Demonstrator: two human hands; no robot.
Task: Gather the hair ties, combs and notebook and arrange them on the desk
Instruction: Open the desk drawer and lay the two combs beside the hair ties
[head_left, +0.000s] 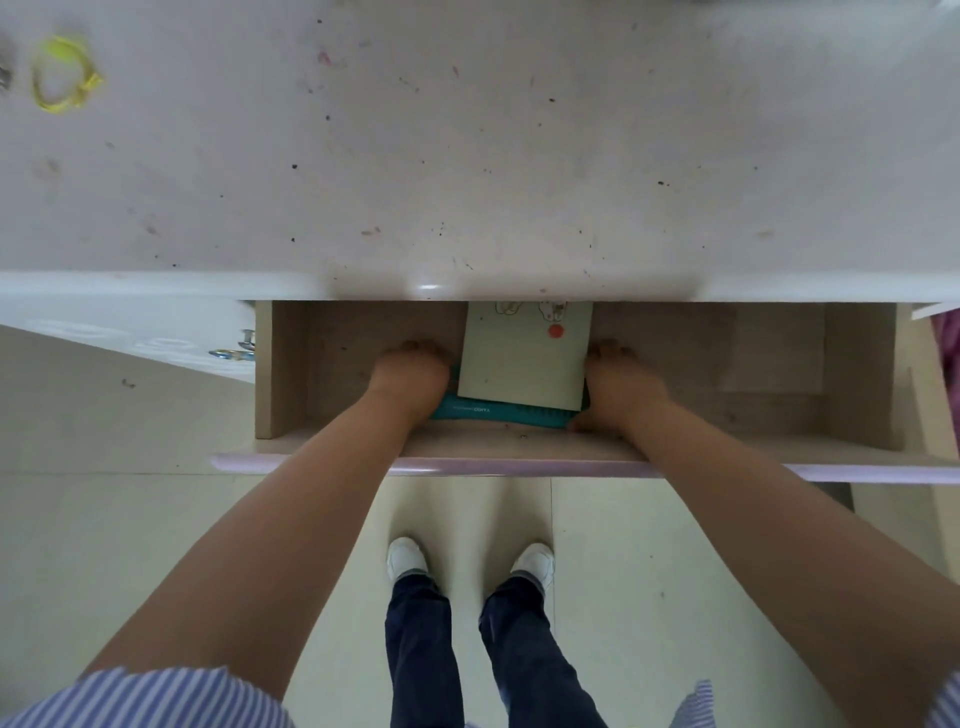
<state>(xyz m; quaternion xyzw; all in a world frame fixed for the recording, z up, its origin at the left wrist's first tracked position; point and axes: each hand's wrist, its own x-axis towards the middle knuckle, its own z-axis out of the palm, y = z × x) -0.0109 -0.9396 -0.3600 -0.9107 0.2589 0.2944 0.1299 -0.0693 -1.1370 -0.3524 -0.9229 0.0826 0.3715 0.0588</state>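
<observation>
A: Where are the hands?

B: Both reach into the open drawer (332, 364) under the desk (467, 156). The left hand (410, 374) curls at the left edge of the notebook (522, 364); the right hand (621, 382) presses its right edge. Whether either has closed on it cannot be told.

A: And the comb?

B: The teal comb (498, 413) lies between the wrists, partly under the notebook's near edge, its left end touching the left hand.

A: The hair ties?

B: One yellow tie (65, 75) sits on the desk, well apart, far beyond and left of the left hand.
</observation>
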